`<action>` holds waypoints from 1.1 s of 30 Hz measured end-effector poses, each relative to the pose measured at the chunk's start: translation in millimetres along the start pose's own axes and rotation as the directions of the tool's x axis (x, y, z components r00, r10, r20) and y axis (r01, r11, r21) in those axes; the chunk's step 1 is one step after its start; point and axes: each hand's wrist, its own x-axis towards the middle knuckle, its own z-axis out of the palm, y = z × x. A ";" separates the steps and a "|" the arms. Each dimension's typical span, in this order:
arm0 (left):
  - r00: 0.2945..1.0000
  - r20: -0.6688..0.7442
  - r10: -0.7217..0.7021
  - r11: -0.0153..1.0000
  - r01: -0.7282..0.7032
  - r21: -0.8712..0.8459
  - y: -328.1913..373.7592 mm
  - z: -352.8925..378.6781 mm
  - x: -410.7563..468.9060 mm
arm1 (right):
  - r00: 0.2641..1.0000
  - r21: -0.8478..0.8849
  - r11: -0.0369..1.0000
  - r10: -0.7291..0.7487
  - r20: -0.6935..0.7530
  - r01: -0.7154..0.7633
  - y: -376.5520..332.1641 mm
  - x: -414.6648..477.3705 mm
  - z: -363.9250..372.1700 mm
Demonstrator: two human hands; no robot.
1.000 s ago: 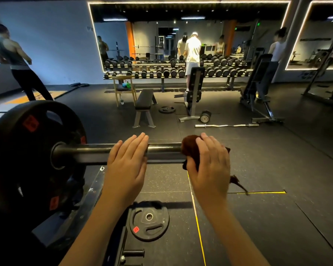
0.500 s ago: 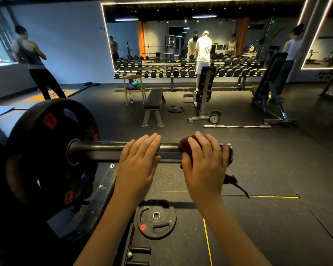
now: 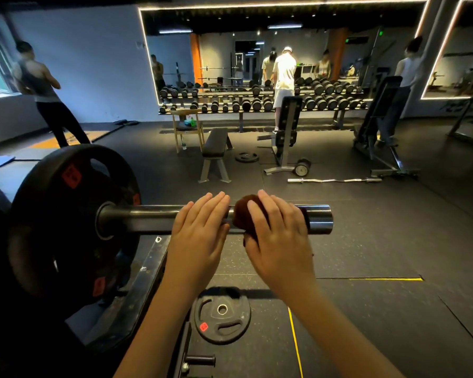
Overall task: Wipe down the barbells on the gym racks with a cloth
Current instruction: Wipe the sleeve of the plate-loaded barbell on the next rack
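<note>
item 1. barbell [image 3: 153,221]: lies level across the near scene on its rack [image 3: 148,271]. the bare steel sleeve runs right and its end is free. resting on the rack puts the bar at arm height, so both hands reach it from above.

item 2. large plate [image 3: 66,222]: loaded on the sleeve at near left, upright. it bounds the stretch that can be wiped. its weight probably helps stop the bar rolling.

item 3. cloth [image 3: 243,214]: dark brown, bunched around the sleeve right of the middle, between the left hand and the sleeve end. part of it shows under the bar, so it seems wrapped round to clean the whole girth.

item 4. right hand [image 3: 279,236]: fingers curled over the cloth, gripping it against the steel. this looks like the wiping hand.

item 5. left hand [image 3: 200,233]: open and flat, straight fingers laid over the sleeve just left of the cloth, holding nothing. it likely steadies the bar.

item 6. small plate [image 3: 221,315]: flat on the floor [image 3: 393,241] below the hands, apart from the bar.

item 7. dumbbell rack [image 3: 257,105]: far side, by the mirror, untouched.
</note>
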 end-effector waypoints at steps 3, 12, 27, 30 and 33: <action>1.000 0.013 0.016 1.000 -0.016 0.017 -4.1 -4.0 -2.0 | 0.995 0.051 0.994 -0.097 0.034 0.095 28.7 -4.3 -12.3; 0.979 -0.015 -0.201 0.972 0.202 0.124 -31.8 -16.3 -13.4 | 0.994 -0.001 0.997 -0.073 0.080 0.073 -17.3 10.8 4.2; 0.986 -0.032 -0.165 0.979 0.168 0.114 -34.8 -16.1 -14.7 | 0.992 -0.014 0.992 -0.127 0.010 0.127 4.7 1.9 -1.0; 0.987 -0.035 -0.157 0.982 0.160 0.100 -35.3 -16.9 -14.5 | 0.999 -0.016 0.999 -0.052 -0.001 0.052 23.6 -5.8 -6.8; 0.986 -0.032 -0.163 0.980 0.166 0.110 -35.9 -16.0 -13.7 | 0.996 -0.016 0.996 0.087 -0.035 -0.088 0.4 0.5 -0.1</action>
